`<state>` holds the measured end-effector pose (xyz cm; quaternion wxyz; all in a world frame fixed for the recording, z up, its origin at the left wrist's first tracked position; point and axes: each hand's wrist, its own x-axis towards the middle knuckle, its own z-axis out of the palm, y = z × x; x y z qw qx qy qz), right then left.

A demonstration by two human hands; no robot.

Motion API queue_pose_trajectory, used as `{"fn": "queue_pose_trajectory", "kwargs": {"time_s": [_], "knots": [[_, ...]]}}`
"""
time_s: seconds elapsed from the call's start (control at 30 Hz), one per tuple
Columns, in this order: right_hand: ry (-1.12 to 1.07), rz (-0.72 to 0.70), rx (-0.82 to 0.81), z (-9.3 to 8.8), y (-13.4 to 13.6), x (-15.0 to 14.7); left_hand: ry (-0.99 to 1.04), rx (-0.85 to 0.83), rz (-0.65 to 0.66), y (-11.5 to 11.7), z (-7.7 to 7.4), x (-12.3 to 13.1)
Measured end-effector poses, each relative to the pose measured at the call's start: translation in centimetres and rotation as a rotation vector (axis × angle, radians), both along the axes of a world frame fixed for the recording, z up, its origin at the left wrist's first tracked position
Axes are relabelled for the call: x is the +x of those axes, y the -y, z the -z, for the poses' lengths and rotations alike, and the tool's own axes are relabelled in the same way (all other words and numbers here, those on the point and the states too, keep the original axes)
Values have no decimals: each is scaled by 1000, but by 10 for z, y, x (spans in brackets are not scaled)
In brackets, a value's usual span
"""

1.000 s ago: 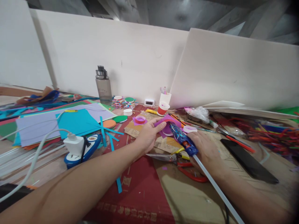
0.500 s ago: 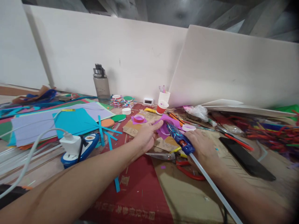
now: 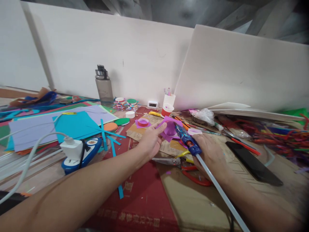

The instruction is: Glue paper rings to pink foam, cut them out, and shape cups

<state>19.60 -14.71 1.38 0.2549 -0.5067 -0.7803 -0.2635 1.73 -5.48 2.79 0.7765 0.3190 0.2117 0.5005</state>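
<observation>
My left hand (image 3: 152,141) pinches the edge of a square of purple paper (image 3: 170,129) between thumb and fingers. A round outline shows on this paper, though I cannot tell whether it is a ring or a mark. In my right hand (image 3: 210,151) is a blue hot glue gun (image 3: 187,139), its nozzle close to the paper's right side. A long whitish glue stick (image 3: 220,190) juts from its back toward me. Below both hands lie red-handled scissors (image 3: 169,161). A white ring (image 3: 194,131) sits just beyond my right hand.
Further back are a red ring on purple paper (image 3: 143,122), a red-and-white paper cup (image 3: 167,110) and a small clock (image 3: 152,104). At left are a power strip (image 3: 93,146), coloured sheets (image 3: 74,127) and a bottle (image 3: 104,87). A black phone (image 3: 253,162) lies at right.
The glue gun's nozzle has drawn back slightly to the right, away from the middle of the purple paper, so more of the paper shows. Both hands keep their hold.
</observation>
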Motion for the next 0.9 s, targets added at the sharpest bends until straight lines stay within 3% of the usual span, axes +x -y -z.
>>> {"fn": "queue_pose_trajectory", "kwargs": {"time_s": [0.27,0.6,0.9], "knots": [[25,11,18,0,1,-6,-84,-28,47,7,-3,2],[-38,10,-9,-3,2,-5,30,39,25,1,1,-2],[-30,-9,1,-4,3,-7,-27,24,68,3,-1,-2]]}}
